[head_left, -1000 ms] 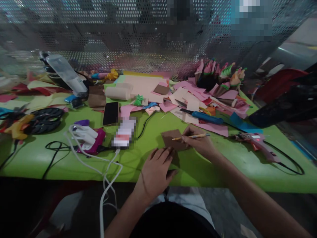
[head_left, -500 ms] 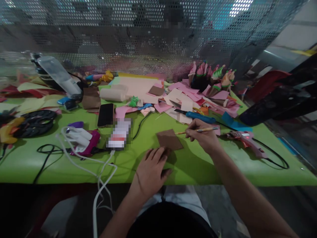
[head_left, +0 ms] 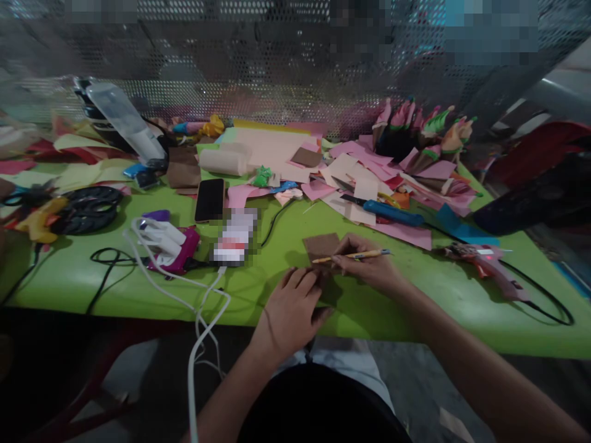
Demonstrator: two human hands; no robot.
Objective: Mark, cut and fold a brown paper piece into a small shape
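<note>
A small brown paper square point(head_left: 319, 244) lies on the green table point(head_left: 415, 295) near its front edge. My left hand point(head_left: 290, 311) rests flat on the sheet's near edge, fingers stretched out and pressing it down. My right hand point(head_left: 369, 267) is closed round a yellow pencil point(head_left: 353, 255), whose tip touches the brown paper. Both forearms come in from the bottom of the view.
Pink and cream paper scraps point(head_left: 351, 178), a blue-handled cutter point(head_left: 392, 214) and paper flowers point(head_left: 415, 132) fill the back right. A glue gun point(head_left: 484, 261) with cord lies right. A phone point(head_left: 210, 200), white cables point(head_left: 194, 295), a paper roll point(head_left: 226, 161) and scissors point(head_left: 87, 212) lie left.
My right hand has brought the pencil back left, from beside the brown paper onto it. My left hand stays on the sheet's near edge. The camera shifted slightly.
</note>
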